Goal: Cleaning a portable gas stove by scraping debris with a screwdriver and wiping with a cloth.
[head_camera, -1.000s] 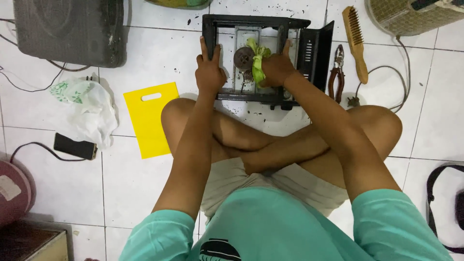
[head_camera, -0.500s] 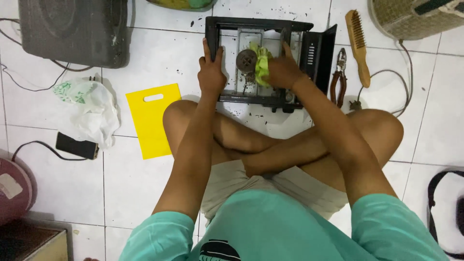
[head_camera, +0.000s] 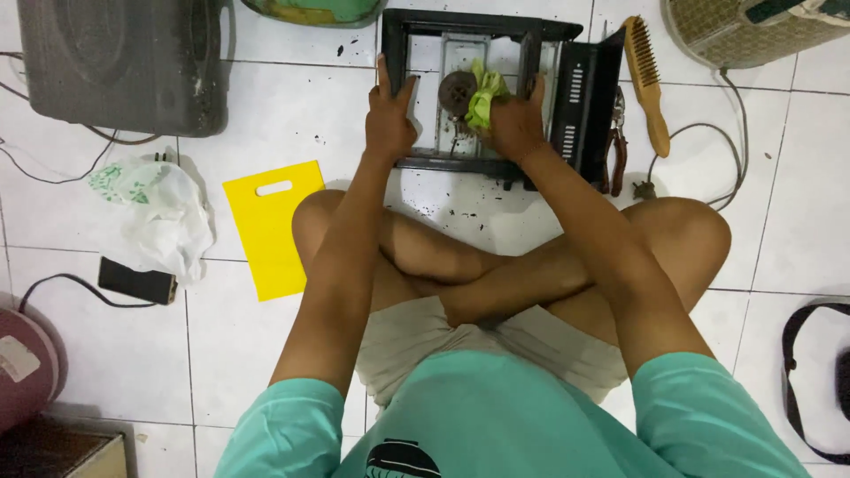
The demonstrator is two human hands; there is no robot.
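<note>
On white floor tiles, straight ahead of crossed legs: black stove frame (head_camera: 496, 97), lying open, burner (head_camera: 458, 90) at centre. Top left, grey case (head_camera: 124, 62); below it, plastic bag (head_camera: 164, 208) and yellow bag (head_camera: 270, 226). Right of frame, wooden brush (head_camera: 646, 80) and pliers (head_camera: 616, 142). Left hand (head_camera: 390, 119) curled around frame's left bar, fingers closed over it. Right hand (head_camera: 513, 124) bunched on green rag (head_camera: 482, 93), pressing it just beside burner.
</note>
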